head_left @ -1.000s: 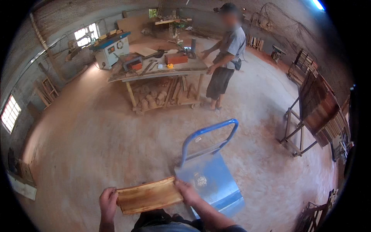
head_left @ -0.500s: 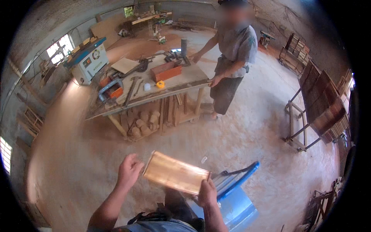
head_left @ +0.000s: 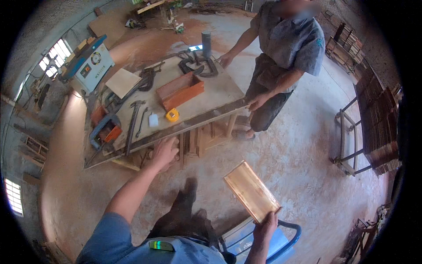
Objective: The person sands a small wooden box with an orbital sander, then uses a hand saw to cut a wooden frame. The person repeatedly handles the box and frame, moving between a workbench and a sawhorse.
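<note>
The wooden panel, gripped at both ends a second ago, is now held at its near end by the right hand alone and has been turned from crosswise to a steep slant. The left hand has been taken off it and extended toward the near edge of the surface, though contact cannot be made out. The surface and the co-worker are now seen closer, the platform trolley lower in view.
</note>
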{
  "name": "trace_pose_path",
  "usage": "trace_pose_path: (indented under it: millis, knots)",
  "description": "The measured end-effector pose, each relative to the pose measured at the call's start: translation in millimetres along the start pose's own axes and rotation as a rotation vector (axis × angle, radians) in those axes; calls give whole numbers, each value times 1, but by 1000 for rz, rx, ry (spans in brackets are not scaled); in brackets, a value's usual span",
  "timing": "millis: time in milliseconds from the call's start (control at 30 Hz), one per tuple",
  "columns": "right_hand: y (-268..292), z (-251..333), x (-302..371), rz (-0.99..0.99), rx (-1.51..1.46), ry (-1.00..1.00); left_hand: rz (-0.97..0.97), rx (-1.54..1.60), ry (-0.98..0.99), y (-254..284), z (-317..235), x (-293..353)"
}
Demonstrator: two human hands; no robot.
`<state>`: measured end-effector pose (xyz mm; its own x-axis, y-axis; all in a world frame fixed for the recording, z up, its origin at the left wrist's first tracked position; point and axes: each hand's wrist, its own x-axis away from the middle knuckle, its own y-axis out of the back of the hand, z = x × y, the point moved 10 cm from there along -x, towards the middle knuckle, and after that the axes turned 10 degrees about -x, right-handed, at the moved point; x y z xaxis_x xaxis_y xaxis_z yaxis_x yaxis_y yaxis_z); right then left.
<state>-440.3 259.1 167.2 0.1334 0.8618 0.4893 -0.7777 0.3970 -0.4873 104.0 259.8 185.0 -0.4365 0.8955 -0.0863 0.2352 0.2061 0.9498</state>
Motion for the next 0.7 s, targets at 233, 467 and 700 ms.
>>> trace_pose_path:
  millis: [233, 467, 700]
  knots:
    - [-105, -2, -95, -42, 71, 37, -3, -185, 203, -51, 46, -143]
    - [-275, 1, -196, 159, 431, 46, 14, -186, 134, -65, 67, -167]
    - [-321, -8, -320, 137, 339, -40, 29, -218, 397, -38, 97, -162]
